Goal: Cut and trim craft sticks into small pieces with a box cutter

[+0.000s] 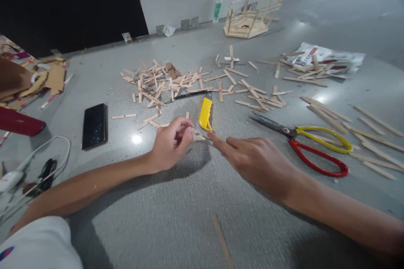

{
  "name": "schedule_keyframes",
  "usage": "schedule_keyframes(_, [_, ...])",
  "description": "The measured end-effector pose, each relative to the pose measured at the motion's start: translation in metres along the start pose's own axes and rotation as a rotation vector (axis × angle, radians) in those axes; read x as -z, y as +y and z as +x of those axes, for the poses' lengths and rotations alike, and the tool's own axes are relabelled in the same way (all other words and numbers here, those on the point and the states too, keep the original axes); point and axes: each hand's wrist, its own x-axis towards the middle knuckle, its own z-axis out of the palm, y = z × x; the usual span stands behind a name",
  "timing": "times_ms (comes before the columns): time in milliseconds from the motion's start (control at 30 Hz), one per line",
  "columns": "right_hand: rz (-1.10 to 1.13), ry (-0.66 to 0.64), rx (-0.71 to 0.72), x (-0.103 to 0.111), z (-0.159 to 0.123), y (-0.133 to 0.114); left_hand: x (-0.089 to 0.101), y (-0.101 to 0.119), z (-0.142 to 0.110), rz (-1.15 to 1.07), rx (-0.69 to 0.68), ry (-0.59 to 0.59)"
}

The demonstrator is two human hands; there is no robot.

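My left hand is closed, its thumb and fingers pinching a small pale wooden stick. From the right, my right hand reaches in with curled fingers and the index finger stretched towards that stick. A thin brownish tip shows at its fingertips; what the hand grips is mostly hidden beneath it. Just beyond both hands lies a yellow-handled cutter. Scissors with one yellow and one red handle loop rest open to the right of my right hand.
Loose sticks lie heaped behind the hands, with more sticks at right. A stick frame and glue stick stand at the back. A plastic packet, phone, red cylinder and white cable lie around.
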Motion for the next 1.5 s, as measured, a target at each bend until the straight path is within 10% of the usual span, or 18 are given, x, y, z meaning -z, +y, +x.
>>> schedule_keyframes(533, [-0.22, -0.004, -0.03, 0.021, -0.004, -0.029, -0.004, -0.006, -0.014, 0.472, -0.463, 0.05])
schedule_keyframes(867, [-0.054, 0.025, 0.116, -0.024, 0.017, 0.008, 0.002, 0.0, -0.004, 0.22, -0.097, 0.104])
schedule_keyframes(1167, [-0.097, -0.152, -0.022, 0.031, -0.01, -0.037, -0.011, 0.005, -0.025, 0.421, -0.425, 0.037])
schedule_keyframes(1500, [0.129, 0.057, 0.097, -0.033, 0.006, 0.005, 0.005, 0.013, -0.01, 0.374, -0.184, 0.059])
